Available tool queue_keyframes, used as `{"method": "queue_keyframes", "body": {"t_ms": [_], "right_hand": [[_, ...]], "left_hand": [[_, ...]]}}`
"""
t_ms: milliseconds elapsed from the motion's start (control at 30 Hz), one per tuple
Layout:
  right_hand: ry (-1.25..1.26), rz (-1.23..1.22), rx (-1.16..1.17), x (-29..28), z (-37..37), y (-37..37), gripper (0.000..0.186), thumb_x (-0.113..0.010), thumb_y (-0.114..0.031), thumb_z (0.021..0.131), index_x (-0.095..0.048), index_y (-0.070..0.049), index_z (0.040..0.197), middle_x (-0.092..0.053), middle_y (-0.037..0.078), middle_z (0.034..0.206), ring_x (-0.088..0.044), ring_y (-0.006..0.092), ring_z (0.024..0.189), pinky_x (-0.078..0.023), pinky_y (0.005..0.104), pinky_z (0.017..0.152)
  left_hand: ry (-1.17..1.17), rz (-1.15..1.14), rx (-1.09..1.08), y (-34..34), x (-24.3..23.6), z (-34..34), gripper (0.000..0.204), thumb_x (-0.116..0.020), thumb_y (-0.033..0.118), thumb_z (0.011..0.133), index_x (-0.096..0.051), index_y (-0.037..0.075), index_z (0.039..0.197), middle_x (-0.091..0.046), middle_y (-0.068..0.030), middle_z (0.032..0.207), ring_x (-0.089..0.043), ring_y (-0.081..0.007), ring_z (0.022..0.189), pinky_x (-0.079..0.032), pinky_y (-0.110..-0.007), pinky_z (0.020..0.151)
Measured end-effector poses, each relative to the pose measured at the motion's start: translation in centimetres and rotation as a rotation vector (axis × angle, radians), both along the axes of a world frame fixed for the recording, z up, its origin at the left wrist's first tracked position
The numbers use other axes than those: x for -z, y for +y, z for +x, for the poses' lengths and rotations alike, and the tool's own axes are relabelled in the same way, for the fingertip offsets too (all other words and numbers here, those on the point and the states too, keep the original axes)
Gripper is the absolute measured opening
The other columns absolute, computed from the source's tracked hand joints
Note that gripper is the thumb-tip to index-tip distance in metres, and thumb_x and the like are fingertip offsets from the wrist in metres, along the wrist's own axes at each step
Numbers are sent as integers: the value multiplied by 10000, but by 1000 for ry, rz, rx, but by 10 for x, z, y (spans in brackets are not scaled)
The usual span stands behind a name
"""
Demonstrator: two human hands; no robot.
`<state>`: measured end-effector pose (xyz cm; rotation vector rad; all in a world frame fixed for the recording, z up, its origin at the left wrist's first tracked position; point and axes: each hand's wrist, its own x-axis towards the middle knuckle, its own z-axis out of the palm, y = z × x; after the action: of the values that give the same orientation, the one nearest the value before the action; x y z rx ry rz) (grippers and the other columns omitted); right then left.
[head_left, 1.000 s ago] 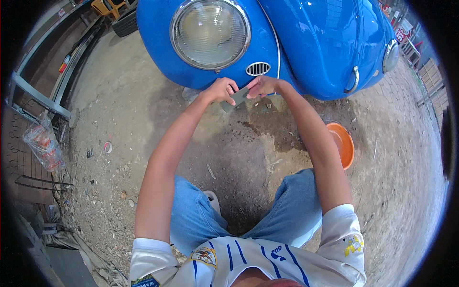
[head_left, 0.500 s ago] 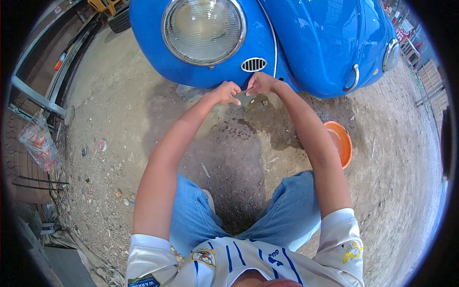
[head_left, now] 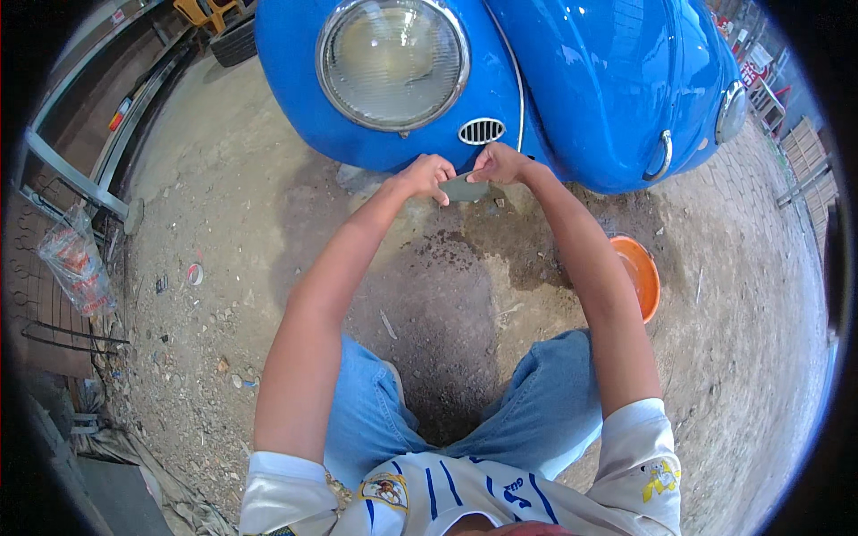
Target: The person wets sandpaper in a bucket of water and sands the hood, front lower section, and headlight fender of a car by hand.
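Between my two hands is a thin, dark grey piece of sandpaper [head_left: 465,189], its flat face partly turned up. My left hand [head_left: 424,176] pinches its left end, and my right hand [head_left: 503,165] grips the right end near the upper edge. Both arms reach forward, just short of the lower front of a blue car [head_left: 357,141]. Above my hands are the car's round headlight [head_left: 393,62] and an oval slotted chrome vent [head_left: 481,131]. Whether any fingertip touches the bodywork cannot be made out.
An orange basin [head_left: 650,277] stands on the ground beside my right forearm. Damp patches and pebbles mark the dirt floor. To the left are a metal rack [head_left: 76,174], a clear plastic bag [head_left: 76,268] and, farther back, a tyre [head_left: 234,43].
The sandpaper, seen almost edge-on before, has tilted so its flat face shows. My hands have shifted slightly right and down in the picture; the whole view has moved a little too.
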<state>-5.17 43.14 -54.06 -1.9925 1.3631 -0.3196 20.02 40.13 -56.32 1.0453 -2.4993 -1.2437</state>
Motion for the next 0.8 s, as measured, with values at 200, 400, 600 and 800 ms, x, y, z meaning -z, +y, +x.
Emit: {"method": "queue_keyframes", "body": {"t_ms": [200,400,600,800], "right_hand": [[-68,65,74,-8,-19,0,247,-856,-286,894,-815,-43,897,-745,41,811,-664,137,710,-529,332,648],[-73,196,154,-21,-26,3,201,-817,-252,936,-829,-59,990,-761,47,858,-687,141,740,-561,333,628],[-121,184,129,-23,-18,9,211,-762,-254,988,-821,-52,995,-735,26,831,-665,125,746,-563,309,674],[45,-355,-19,-60,-10,8,156,-724,-204,955,-805,-73,974,-781,111,883,-739,253,815,-590,393,782]], "left_hand": [[94,-39,-57,12,-12,6,472,-968,126,680,-762,2,1087,-804,-113,970,-752,-177,853,-588,-341,761],[136,89,-138,20,-24,2,284,-880,155,847,-782,-4,1062,-803,-133,942,-744,-154,811,-578,-321,702],[83,61,-120,13,-27,12,313,-873,148,868,-763,-34,1097,-798,-114,961,-739,-143,797,-590,-290,708],[93,-244,-91,20,-69,11,268,-835,137,833,-784,21,1070,-785,-123,827,-743,-231,723,-582,-349,709]]}}
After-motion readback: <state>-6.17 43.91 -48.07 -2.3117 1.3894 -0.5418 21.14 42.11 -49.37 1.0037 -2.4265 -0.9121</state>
